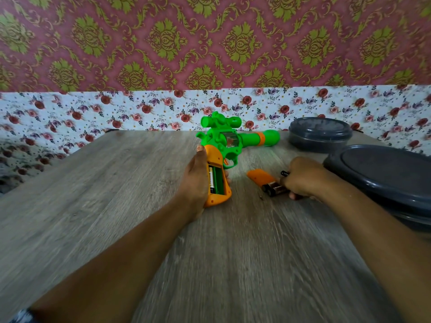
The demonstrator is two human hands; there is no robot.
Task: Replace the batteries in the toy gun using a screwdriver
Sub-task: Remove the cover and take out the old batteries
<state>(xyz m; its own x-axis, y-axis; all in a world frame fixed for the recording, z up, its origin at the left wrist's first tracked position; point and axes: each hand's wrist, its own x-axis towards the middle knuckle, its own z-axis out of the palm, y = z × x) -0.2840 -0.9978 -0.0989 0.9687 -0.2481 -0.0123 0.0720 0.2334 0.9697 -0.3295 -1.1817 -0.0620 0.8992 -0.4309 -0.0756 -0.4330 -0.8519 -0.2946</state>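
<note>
Head view, centre frame, your left hand (196, 183) gripping the orange handle of the green plastic toy gun (224, 145), battery bay open with one battery (211, 180) seated, right of centre your right hand (303, 178) curled over loose dark batteries (272, 189) beside the orange cover (260, 176) on the wood-grain table (116, 183).

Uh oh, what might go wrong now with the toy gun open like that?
The battery compartment in the toy gun is open with one battery inside; tipping the gun might let it slip out. The orange cover and a tiny dark speck, maybe the screw, lie loose by the right hand, which could knock them away. Its fingers are on two loose batteries, so old and new might get mixed.
</note>
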